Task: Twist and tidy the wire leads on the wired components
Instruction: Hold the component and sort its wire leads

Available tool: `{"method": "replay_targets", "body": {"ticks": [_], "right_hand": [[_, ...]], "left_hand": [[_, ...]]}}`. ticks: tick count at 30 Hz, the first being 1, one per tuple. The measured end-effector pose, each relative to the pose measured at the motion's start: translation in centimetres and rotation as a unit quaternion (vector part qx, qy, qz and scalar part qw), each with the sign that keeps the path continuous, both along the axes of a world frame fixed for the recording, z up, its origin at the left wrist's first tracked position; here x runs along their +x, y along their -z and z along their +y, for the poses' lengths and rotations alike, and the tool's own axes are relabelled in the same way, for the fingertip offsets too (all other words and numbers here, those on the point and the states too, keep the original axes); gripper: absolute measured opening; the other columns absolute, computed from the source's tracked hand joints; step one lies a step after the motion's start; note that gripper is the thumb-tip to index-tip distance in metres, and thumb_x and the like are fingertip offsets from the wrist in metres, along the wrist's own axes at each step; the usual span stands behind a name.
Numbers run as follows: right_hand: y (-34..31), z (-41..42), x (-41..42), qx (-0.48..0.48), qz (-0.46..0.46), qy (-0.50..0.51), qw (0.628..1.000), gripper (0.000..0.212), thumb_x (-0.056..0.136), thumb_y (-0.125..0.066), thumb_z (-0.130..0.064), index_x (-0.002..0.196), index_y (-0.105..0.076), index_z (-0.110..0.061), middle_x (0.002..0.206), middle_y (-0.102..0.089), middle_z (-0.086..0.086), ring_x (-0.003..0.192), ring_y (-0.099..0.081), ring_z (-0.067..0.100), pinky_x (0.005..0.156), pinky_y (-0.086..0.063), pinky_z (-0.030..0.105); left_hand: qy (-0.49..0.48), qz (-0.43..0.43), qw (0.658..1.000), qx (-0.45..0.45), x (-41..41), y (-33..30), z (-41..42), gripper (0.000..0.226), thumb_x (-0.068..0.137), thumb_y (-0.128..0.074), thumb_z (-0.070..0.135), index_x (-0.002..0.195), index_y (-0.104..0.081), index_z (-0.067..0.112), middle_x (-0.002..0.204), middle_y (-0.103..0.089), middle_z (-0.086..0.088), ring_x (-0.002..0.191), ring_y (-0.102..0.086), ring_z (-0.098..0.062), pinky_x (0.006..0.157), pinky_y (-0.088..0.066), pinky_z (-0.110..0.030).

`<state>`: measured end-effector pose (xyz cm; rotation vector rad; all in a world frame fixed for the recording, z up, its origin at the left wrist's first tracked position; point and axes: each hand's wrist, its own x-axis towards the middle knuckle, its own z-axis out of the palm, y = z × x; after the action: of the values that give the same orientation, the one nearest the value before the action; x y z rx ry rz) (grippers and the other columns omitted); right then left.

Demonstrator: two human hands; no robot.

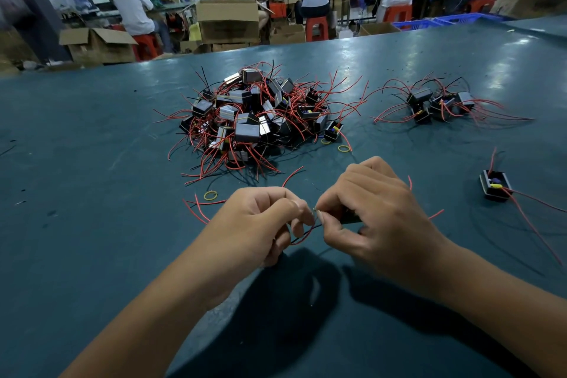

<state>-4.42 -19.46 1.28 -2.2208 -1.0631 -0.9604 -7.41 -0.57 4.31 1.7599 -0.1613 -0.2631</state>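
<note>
My left hand [260,224] and my right hand [377,218] meet just above the teal table [92,178], fingertips almost touching. Between them both pinch the thin wire leads [302,238] of one small black component [349,216], which sits mostly hidden under my right fingers. A red and a dark lead loop down below my left fingers. A large heap of black box components with red and black leads [254,120] lies beyond my hands. A smaller group [435,104] lies at the far right. A single component [495,186] sits alone at the right.
Yellow rubber bands lie loose on the table: one [210,195] left of my hands, one [344,148] by the heap. Loose red wires [196,209] lie near my left wrist. Behind the table's far edge, seated people work among cardboard boxes [228,20].
</note>
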Motion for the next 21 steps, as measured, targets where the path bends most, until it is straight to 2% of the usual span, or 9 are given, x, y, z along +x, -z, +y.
{"method": "replay_targets", "body": {"ticks": [3,6,11,15,18,21], "right_hand": [[0.0,0.0,0.0,-0.002,-0.008,0.001,1.0,0.012,0.084,-0.066,-0.013,0.072,-0.064,-0.012,0.067,-0.053,-0.006,0.062,-0.045,0.017,0.072,-0.04,0.038],[-0.1,0.1,0.0,-0.001,-0.011,-0.006,1.0,0.012,0.083,-0.067,-0.012,0.072,-0.064,-0.011,0.067,-0.053,-0.006,0.062,-0.045,0.016,0.071,-0.04,0.038],[0.0,0.1,-0.1,-0.003,-0.016,-0.006,1.0,0.013,0.084,-0.067,-0.012,0.071,-0.065,-0.01,0.066,-0.055,-0.005,0.062,-0.047,0.018,0.071,-0.041,0.04],[0.1,0.2,0.0,-0.01,-0.018,-0.005,1.0,0.015,0.085,-0.065,-0.013,0.071,-0.064,-0.011,0.066,-0.055,-0.005,0.062,-0.046,0.018,0.071,-0.041,0.038],[0.3,0.2,0.0,0.004,0.024,0.005,1.0,0.012,0.085,-0.063,-0.017,0.073,-0.065,-0.014,0.067,-0.054,-0.008,0.063,-0.045,0.014,0.073,-0.04,0.034],[0.3,0.0,0.0,0.044,0.087,0.025,0.995,0.014,0.084,-0.059,-0.023,0.073,-0.063,-0.016,0.067,-0.055,-0.011,0.065,-0.043,0.006,0.074,-0.036,0.026]], "left_hand": [[0.002,0.006,1.0,-0.006,-0.1,0.0,-0.2,0.027,0.093,-0.053,0.016,0.072,-0.071,0.013,0.059,-0.051,-0.002,0.047,-0.033,-0.013,0.043,-0.023,-0.02],[0.0,0.009,1.0,-0.005,-0.1,0.1,-0.3,0.025,0.093,-0.056,0.017,0.072,-0.069,0.012,0.063,-0.048,-0.007,0.048,-0.031,-0.013,0.043,-0.021,-0.02],[0.001,0.004,1.0,0.0,-0.1,0.5,-0.6,0.033,0.094,-0.055,0.01,0.065,-0.064,0.022,0.059,-0.05,0.0,0.045,-0.032,-0.009,0.042,-0.024,-0.018],[-0.019,-0.004,1.0,0.013,0.1,0.9,-0.8,0.025,0.087,-0.055,0.013,0.063,-0.061,0.017,0.053,-0.046,0.003,0.044,-0.03,-0.01,0.044,-0.023,-0.02],[-0.02,-0.082,0.995,0.053,0.4,1.2,-0.5,0.023,0.09,-0.059,0.009,0.067,-0.062,0.012,0.054,-0.052,0.008,0.045,-0.037,-0.006,0.043,-0.029,-0.018],[0.005,-0.181,0.97,0.162,0.6,1.3,0.1,0.007,0.09,-0.068,0.018,0.083,-0.069,0.02,0.057,-0.057,0.02,0.047,-0.041,-0.001,0.047,-0.033,-0.014]]}}
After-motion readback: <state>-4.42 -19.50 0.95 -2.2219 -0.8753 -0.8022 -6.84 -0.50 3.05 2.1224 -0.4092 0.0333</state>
